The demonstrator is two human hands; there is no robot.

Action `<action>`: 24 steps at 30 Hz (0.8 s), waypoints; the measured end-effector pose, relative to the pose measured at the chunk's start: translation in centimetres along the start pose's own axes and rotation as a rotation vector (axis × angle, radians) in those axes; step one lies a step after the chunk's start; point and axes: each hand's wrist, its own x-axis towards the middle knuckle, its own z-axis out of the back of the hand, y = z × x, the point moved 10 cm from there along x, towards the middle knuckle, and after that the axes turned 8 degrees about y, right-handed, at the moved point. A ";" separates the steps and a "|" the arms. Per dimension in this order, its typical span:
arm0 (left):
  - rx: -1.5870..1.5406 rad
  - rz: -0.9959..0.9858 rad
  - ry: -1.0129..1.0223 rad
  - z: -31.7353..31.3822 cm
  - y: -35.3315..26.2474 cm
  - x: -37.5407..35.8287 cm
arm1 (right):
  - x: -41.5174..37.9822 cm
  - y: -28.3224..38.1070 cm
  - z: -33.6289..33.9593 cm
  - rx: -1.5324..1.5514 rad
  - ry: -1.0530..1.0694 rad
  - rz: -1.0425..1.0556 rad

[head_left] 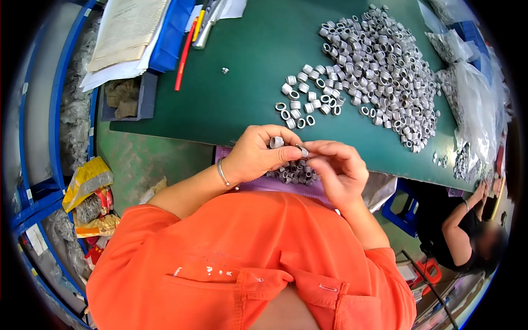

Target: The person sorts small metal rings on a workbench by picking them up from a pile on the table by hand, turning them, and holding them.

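Note:
In the head view my left hand point(256, 153) is closed with a small grey metal ring point(276, 142) between its thumb and fingers. My right hand point(340, 169) pinches another metal ring point(303, 151) just beside the left thumb tip. Directly beneath both hands, a purple container point(269, 183) holds many similar rings point(295, 174); my hands cover part of it. On the green table point(236, 93) beyond lies a large pile of the rings point(379, 71), with several looser ones at its near left side.
Clear plastic bags point(474, 104) of parts line the table's right side. At the left are a blue tray with papers point(129, 33), a red pencil point(185, 60) and a grey bin point(147, 98). Blue shelving point(58, 110) stands further left. Another person point(459, 236) works at the right.

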 end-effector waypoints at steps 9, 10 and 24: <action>-0.596 -0.174 -0.037 3.1 -0.2 -0.3 | 2.9 -1.3 0.1 -0.815 0.084 0.026; -0.599 -0.178 -0.051 3.3 -0.2 -0.4 | 2.9 -1.4 0.2 -0.787 0.080 0.025; 0.121 -0.006 -0.071 0.1 -0.3 -0.2 | 0.1 -1.3 0.4 -0.123 -0.002 -0.077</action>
